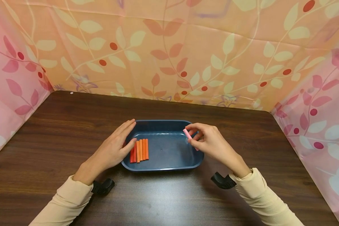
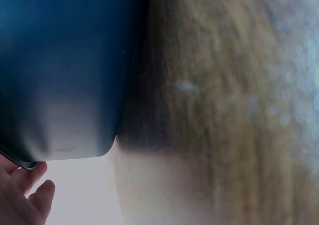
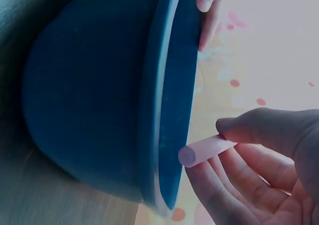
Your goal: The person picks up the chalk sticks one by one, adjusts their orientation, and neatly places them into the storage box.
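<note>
A dark blue plastic basin (image 1: pixel 169 169) stands on the table between both hands. Inside, along its left end, several red and orange chalk sticks (image 1: pixel 142 150) lie side by side. My left hand (image 1: pixel 115 146) rests at the basin's left rim with fingers extended, the thumb over the sticks' upper ends; its fingertips (image 2: pixel 37 185) show beyond the basin in the left wrist view. Above the basin's right end, my right hand (image 1: pixel 210 139) pinches a pink chalk stick (image 3: pixel 207 150) between thumb and fingers. Below its thumb a bit of pink shows; whether it is the same stick, I cannot tell.
Dark wood-grain table (image 1: pixel 59 135) surrounds the basin. A floral cloth (image 1: pixel 163 56) hangs behind the table and along both sides. A small white spot (image 1: pixel 71 93) is at the far left corner. Black wrist mounts (image 1: pixel 223 181) sit at both cuffs.
</note>
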A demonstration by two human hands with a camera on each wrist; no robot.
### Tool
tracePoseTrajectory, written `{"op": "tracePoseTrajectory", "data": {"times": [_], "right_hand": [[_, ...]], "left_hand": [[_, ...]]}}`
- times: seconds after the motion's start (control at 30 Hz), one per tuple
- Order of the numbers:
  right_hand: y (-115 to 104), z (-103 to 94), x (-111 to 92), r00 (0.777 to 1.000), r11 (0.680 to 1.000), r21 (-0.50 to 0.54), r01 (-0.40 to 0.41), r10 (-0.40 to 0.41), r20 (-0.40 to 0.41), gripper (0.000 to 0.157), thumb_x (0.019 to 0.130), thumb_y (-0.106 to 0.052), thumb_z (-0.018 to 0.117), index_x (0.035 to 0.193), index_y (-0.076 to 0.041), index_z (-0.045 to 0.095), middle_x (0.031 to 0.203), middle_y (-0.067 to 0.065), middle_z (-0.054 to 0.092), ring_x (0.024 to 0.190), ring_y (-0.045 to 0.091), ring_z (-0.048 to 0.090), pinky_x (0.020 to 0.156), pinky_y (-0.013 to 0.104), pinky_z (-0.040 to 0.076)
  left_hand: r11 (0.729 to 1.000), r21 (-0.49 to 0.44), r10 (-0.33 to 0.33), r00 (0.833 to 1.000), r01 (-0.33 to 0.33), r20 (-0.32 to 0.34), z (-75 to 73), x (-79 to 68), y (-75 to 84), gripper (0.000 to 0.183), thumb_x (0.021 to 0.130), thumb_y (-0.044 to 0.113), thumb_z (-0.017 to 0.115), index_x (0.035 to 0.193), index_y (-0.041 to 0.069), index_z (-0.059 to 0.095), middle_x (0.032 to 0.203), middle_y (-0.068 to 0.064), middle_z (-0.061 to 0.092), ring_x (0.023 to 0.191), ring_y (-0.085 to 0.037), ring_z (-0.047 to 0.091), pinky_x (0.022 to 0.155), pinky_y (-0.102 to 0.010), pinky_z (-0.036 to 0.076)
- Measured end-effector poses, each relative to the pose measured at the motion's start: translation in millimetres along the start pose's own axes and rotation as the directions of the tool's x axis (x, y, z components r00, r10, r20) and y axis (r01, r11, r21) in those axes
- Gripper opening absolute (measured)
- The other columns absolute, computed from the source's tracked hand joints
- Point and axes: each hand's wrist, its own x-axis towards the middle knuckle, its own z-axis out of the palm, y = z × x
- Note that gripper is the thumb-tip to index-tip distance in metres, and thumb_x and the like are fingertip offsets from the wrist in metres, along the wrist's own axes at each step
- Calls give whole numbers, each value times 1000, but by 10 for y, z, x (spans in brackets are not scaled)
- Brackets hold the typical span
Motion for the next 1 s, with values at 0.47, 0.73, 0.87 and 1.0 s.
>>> {"op": "tracePoseTrajectory", "data": {"times": [0.47,0.73,0.87,1.0], "right_hand": [[-76,155,159,995,995,37,-90,89,38,32,86,-6,71,118,-4,68,95,11,73,73,18,72,57,24,56],[-94,286,266,994,993,66,-95,92,54,32,86,-7,72,117,-7,68,96,8,72,72,12,69,56,26,54],[-94,351,297,993,992,76,-104,99,66,32,86,-8,73,118,-7,68,97,8,72,73,12,70,55,26,54],[-101,428,319,991,992,72,-108,103,81,32,86,-7,74,118,-6,67,97,8,72,73,13,70,55,25,54]], "left_hand": [[1000,-1,-2,1000,2,0,8,2,-9,63,100,22,56,156,6,30,163,-14,27,151,-36,25,118,-60,26],[1000,3,0,1000,0,-2,4,4,-4,64,100,22,57,156,6,31,163,-14,27,150,-36,25,118,-59,26],[1000,5,1,1000,-1,-4,5,3,-3,64,100,22,57,155,5,31,163,-15,27,150,-36,25,118,-60,26],[1000,7,1,1000,-1,-5,5,-2,-3,63,100,22,57,155,5,32,163,-15,27,150,-37,25,118,-60,26]]}}
